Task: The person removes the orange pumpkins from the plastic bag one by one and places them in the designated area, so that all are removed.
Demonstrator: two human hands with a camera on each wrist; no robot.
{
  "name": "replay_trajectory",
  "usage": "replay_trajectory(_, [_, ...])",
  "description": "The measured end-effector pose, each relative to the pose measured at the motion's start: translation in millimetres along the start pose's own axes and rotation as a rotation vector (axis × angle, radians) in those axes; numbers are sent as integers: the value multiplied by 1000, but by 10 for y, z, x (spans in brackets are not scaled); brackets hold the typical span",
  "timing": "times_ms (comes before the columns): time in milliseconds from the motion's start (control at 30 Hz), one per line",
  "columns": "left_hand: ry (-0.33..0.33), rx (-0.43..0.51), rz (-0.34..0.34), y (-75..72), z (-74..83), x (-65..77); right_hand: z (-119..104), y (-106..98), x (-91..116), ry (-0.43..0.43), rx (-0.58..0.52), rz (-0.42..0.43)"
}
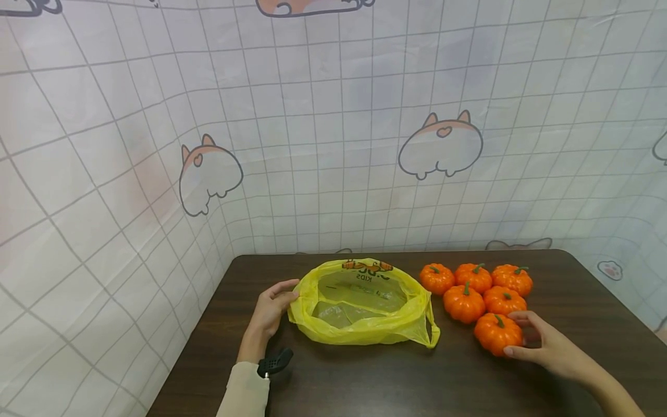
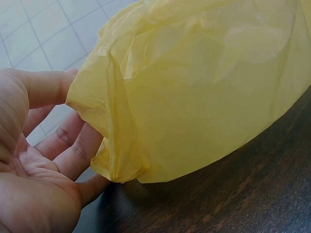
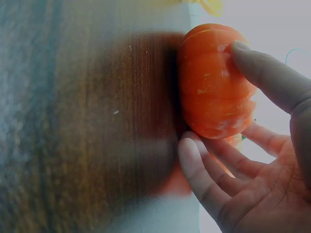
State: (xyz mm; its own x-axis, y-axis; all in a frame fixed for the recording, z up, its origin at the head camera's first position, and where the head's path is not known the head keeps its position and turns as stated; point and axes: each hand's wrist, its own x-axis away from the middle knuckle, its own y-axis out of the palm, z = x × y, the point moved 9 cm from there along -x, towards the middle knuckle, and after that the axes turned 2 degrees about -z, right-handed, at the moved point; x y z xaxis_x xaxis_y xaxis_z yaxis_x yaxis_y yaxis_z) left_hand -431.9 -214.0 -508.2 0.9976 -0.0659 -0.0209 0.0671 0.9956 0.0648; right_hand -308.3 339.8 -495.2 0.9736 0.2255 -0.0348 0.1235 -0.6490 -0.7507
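Observation:
A yellow plastic bag (image 1: 359,336) lies on the table with its mouth spread toward the head camera. My left hand (image 1: 270,310) holds the bag's left edge; in the left wrist view the fingers (image 2: 73,145) pass behind the crumpled plastic. On the right, my right hand (image 1: 547,347) grips the nearest small orange pumpkin (image 1: 497,335), thumb on one side and fingers on the other. In the right wrist view this pumpkin (image 3: 214,82) sits close against the tabletop, the thumb tip pressed to its ribbed skin.
Several more orange pumpkins (image 1: 464,304) with green stems stand grouped behind the held one, right of the bag. The dark brown table (image 1: 365,382) ends at a white grid-patterned cloth (image 1: 333,174) behind and on the left. A black band (image 1: 276,362) circles the left wrist.

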Motion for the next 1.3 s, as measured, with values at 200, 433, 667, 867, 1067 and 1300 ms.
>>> replay_trajectory(200, [2, 0, 0, 4, 2, 0, 1, 6, 6, 9, -5, -9])
replay_trajectory(433, [1, -10, -3, 12, 6, 4, 12, 16, 6, 15, -13, -14])
replay_trajectory(667, [0, -18, 1, 9, 11, 7, 0, 23, 4, 24, -8, -17])
replay_trajectory(867, [-2, -21, 2, 11, 14, 6, 2, 29, 0, 26, 4, -13])
replay_trajectory(1067, [-1, -21, 1, 19, 17, 5, 4, 37, 0, 19, 0, 3])
replay_trajectory(1300, [-5, -10, 7, 12, 11, 9, 5, 53, 2, 12, 7, 3])
